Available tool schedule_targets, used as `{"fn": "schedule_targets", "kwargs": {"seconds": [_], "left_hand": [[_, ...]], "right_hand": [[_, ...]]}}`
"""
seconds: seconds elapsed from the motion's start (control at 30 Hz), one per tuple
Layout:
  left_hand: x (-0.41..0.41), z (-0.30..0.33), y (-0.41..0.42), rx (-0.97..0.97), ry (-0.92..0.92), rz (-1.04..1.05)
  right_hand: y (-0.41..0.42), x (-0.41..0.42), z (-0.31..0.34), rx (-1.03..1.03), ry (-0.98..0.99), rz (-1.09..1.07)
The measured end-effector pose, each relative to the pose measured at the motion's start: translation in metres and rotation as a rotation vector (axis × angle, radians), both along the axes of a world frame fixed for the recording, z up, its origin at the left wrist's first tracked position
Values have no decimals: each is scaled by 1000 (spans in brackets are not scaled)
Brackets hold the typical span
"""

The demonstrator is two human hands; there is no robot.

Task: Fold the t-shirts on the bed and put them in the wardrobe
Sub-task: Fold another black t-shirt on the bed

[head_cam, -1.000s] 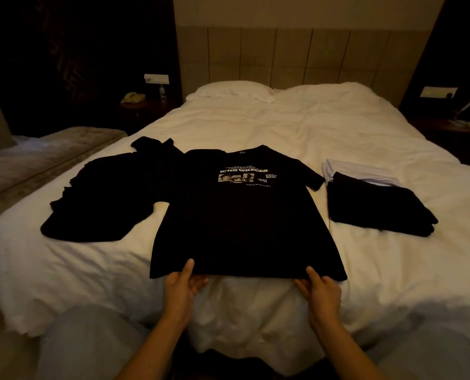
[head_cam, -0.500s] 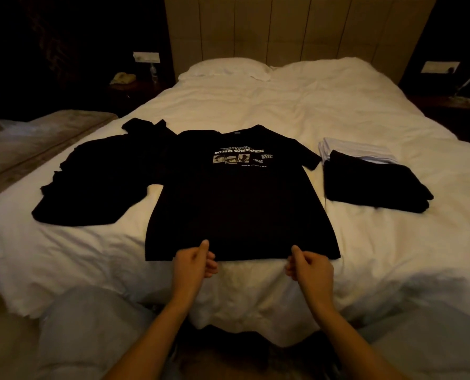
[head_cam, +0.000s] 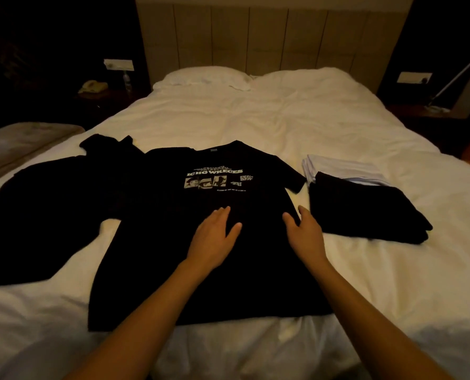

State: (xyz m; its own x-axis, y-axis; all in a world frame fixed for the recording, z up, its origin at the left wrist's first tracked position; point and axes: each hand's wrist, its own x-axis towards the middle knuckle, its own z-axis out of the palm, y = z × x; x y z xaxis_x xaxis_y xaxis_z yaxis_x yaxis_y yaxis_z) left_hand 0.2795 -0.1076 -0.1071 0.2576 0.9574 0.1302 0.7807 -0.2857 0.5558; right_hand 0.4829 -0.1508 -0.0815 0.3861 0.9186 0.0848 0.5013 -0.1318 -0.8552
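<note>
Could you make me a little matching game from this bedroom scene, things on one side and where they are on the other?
Things:
1. printed black t-shirt
2. folded stack
3. pillow
4. left hand

Places:
A. by the headboard
B. flat in the middle of the bed
C. on the printed shirt's chest
D. right of the printed shirt

Pairs: 1-B, 2-D, 3-A, 4-C

dark t-shirt (head_cam: 31, 215) cut off at left edge, small print (head_cam: 245, 179) unreadable, wardrobe unseen
</note>
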Motion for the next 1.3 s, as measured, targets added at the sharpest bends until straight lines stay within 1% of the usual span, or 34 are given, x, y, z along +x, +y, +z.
{"fn": "schedule_targets", "kwargs": {"seconds": [0.1, 0.17, 0.23, 0.33, 0.4, 0.5, 0.57, 0.63, 0.77, 0.83, 0.87, 0.97, 1.07, 1.13, 1.17, 1.23, 1.3], "left_hand": [[17, -12, 54, -66, 125, -59], [28, -20, 84, -81, 183, -95], [39, -27, 112, -69, 219, -126], [51, -35, 151, -29, 229, -120], [56, -41, 172, -5, 229, -106], [60, -47, 197, 24, 222, -83], [63, -49, 211, 44, 219, -74], [66, -49, 222, 68, 217, -58], [75, -45, 240, 76, 190, -40], [80, -41, 248, 64, 165, -44], [84, -38, 252, 60, 148, -50], [98, -27, 264, 70, 98, -90], [119, -17, 274, 91, 60, -147], [133, -14, 279, 93, 66, -176], [138, -14, 282, 94, 78, -180], [146, -18, 287, 82, 117, -167], [149, -28, 290, 59, 169, -147]], "right_hand": [[55, 18, -11, -152, 154, -97], [93, 29, -23, -174, 277, -149], [129, 40, -33, -146, 473, -190], [179, 57, -41, -118, 835, -265], [211, 68, -50, -75, 1019, -283], [253, 81, -63, -6, 1136, -287], [273, 86, -66, -18, 1212, -280], [292, 90, -66, -42, 1243, -262], [332, 105, -78, -75, 1195, -265], [333, 99, -57, -61, 1118, -236], [329, 96, -41, -40, 1033, -238], [331, 105, 2, 65, 686, -300], [332, 129, 35, 203, 457, -278], [329, 150, 44, 239, 346, -220], [327, 160, 45, 245, 327, -196], [322, 181, 39, 218, 361, -172], [317, 194, 30, 110, 422, -150]]}}
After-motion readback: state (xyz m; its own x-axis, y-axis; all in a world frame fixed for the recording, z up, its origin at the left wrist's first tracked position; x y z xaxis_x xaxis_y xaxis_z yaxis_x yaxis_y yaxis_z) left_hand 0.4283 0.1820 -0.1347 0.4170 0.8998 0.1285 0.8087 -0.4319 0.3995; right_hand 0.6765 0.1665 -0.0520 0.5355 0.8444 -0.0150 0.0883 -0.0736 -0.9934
